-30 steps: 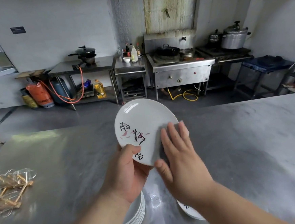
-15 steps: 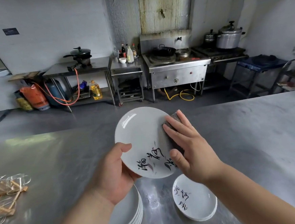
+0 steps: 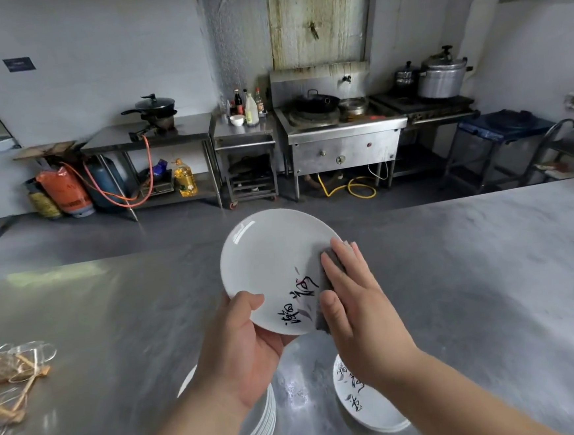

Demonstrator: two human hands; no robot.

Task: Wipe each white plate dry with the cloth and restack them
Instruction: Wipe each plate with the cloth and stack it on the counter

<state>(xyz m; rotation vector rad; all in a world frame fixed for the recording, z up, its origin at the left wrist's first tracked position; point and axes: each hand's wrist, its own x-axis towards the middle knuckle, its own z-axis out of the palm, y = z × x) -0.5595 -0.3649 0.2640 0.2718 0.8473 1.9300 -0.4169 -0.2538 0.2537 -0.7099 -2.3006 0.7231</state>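
While gripped by the left hand, the round white plate is pressed with grey cloth beneath the flat right hand.

Glossy plate, brushed-metal table

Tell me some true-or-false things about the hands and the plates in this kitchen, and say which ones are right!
1. The left hand holds a white plate up above the steel table. True.
2. The right hand presses a grey cloth against that plate. True.
3. The held plate is plain, with nothing painted on it. False: it has black brush writing on it.
4. The other plates are all in one pile. False: there are two piles on the table, a taller pile below the left hand and a smaller pile below the right arm.
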